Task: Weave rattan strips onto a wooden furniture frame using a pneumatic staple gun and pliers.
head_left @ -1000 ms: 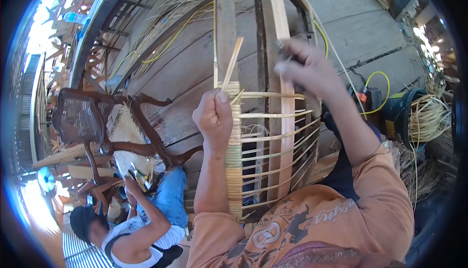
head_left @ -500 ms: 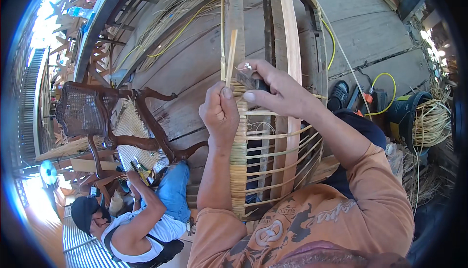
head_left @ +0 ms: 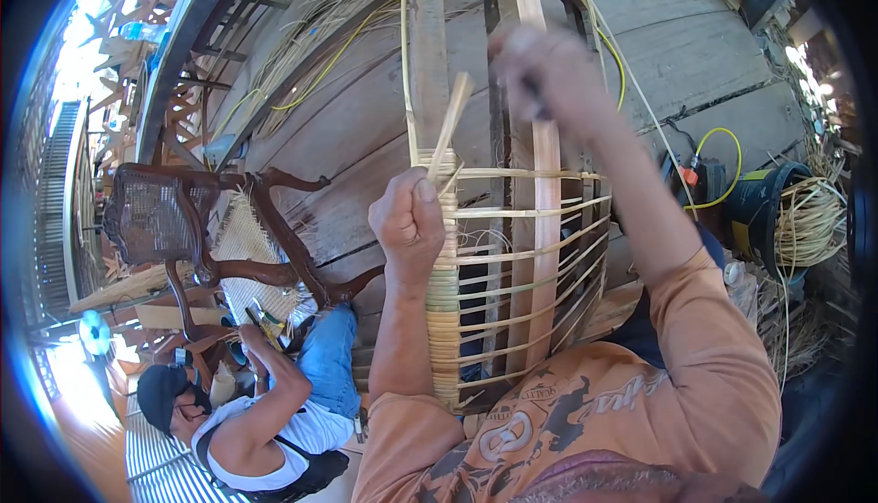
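My left hand [head_left: 405, 219] is closed in a fist round a flat, pale wooden stick [head_left: 453, 114]. The stick's far end leans up and right past the fist; its lower end is hidden by my fingers. Under and beside that fist runs the tightly wrapped cane edge [head_left: 444, 320] of a frame, with spaced cane strands [head_left: 508, 289] crossing rightward from it. My right hand [head_left: 549, 78], smeared by motion, is raised over the long boards, its fingers curled round something dark that I cannot make out.
Long wooden boards [head_left: 530, 151] run away from me under the strands. At left stands a tipped dark carved chair [head_left: 165, 210] with caned panels; a person in a cap [head_left: 265, 412] sits working beside it. Right, a dark bucket [head_left: 754, 215] holds coiled cane [head_left: 812, 219].
My right hand has swung up and away from the left fist, far and to the right. The left hand keeps its grip, and the stick now leans more to the right.
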`<state>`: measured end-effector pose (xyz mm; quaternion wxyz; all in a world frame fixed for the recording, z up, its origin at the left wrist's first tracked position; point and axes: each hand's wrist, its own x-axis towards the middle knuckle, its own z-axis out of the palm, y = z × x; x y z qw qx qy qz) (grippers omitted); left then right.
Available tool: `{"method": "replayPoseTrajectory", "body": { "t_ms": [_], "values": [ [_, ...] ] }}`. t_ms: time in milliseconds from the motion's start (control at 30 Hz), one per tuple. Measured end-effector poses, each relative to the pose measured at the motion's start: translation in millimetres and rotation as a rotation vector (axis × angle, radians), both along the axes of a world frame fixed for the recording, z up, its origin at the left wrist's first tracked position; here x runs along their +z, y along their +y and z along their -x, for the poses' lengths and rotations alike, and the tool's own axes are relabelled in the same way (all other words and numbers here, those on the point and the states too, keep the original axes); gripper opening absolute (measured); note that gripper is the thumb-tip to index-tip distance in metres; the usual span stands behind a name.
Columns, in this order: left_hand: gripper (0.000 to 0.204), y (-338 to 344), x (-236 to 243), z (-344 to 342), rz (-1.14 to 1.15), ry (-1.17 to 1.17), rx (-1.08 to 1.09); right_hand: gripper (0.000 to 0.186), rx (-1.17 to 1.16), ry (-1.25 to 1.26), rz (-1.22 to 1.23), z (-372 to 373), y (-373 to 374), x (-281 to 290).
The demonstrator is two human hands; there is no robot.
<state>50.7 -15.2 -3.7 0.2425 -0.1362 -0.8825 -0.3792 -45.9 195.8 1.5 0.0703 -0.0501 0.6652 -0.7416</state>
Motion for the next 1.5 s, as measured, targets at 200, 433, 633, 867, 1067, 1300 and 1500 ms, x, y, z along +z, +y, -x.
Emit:
{"method": "replayPoseTrajectory", "body": {
  "t_ms": [200, 433, 633, 867, 1067, 1300, 1500],
  "values": [
    [0.012, 8, 3, 5, -0.062, -0.069, 0.094, 0.031, 0.092, 0.052, 0.076, -20, 23, 12],
    [0.014, -1, -4, 3, -0.041, -0.070, 0.038, 0.039, 0.459, 0.146, 0.085, -48, -46, 1],
    [0.011, 7, 7, 4, -0.001, -0.078, 0.017, 0.015, 0.508, 0.005, 0.431, -37, -35, -8],
    [0.010, 4, 3, 8, -0.018, -0.002, -0.004, 0.019, 0.494, 0.044, 0.415, -19, -31, -12],
    [0.011, -2, 1, 9, -0.052, 0.056, -0.030, 0.022, 0.095, 0.075, -0.183, 9, -2, -11],
    [0.011, -7, 0, 4, -0.155, 0.004, 0.017, 0.042, 0.131, 0.041, 0.005, -31, 11, 13],
    [0.010, 0, -3, 9, -0.146, -0.022, -0.015, 0.032, 0.525, -0.027, 0.342, -34, -44, -2]
  ]
}}
